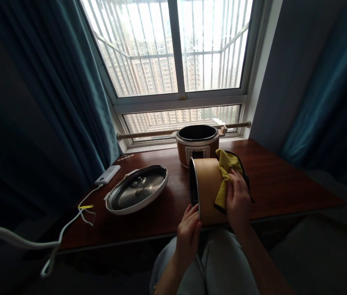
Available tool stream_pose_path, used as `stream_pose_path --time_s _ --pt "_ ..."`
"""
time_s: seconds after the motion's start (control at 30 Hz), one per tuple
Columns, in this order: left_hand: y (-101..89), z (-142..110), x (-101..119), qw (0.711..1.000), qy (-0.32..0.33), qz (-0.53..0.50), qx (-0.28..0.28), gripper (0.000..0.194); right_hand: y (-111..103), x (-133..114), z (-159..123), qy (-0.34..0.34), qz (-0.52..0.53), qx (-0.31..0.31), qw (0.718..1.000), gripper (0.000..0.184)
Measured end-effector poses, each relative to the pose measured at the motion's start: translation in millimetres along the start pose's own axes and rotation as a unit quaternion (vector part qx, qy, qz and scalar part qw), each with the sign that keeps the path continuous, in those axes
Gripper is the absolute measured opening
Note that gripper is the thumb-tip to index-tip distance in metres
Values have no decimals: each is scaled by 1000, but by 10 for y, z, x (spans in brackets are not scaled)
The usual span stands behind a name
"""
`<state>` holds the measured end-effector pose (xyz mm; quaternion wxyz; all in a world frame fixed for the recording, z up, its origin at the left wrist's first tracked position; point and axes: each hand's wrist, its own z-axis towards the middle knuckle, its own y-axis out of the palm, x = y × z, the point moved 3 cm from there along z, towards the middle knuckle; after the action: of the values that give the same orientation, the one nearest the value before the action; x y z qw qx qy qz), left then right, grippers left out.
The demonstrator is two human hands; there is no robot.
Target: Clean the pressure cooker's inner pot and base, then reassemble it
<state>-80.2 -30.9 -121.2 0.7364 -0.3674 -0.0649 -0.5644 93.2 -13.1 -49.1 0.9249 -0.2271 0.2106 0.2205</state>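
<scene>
A cooker's inner pot (208,186), golden outside and dark inside, is held on its side over the table's front edge, its mouth facing left. My left hand (188,231) grips the lower part of its rim, with the thumb outside. A yellow cloth (222,192) with a dark border lies over the base end of the pot. My right hand (237,198) is closed on this cloth and presses it against the pot's right side. Just behind stands the electric cooker body (182,149), its top uncovered and its control panel facing me. The pot overlaps its lower front.
On the reddish-brown table (278,176), the cooker lid (158,192) rests at the left with its metal underside up. Farther left lies a white power bank (108,175) with a white cable (69,223) trailing off the edge. A barred window (149,53) is behind.
</scene>
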Motion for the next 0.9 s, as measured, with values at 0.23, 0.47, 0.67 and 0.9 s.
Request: stream_pose_path --time_s 0.23,0.47,0.67,0.9 --pt "-55 -83 24 996 -24 32 -81 37 -40 25 -187 -8 10 27 1000 27" --pt "-109 16 97 995 -68 15 -69 36 -62 -79 -228 -23 -14 15 1000 28" --pt "-91 -35 122 998 -25 24 -57 32 62 -494 -197 -151 -19 -50 987 26" --pt "-89 -86 150 994 -2 69 -88 35 -12 -266 -6 -82 -18 -48 995 26"
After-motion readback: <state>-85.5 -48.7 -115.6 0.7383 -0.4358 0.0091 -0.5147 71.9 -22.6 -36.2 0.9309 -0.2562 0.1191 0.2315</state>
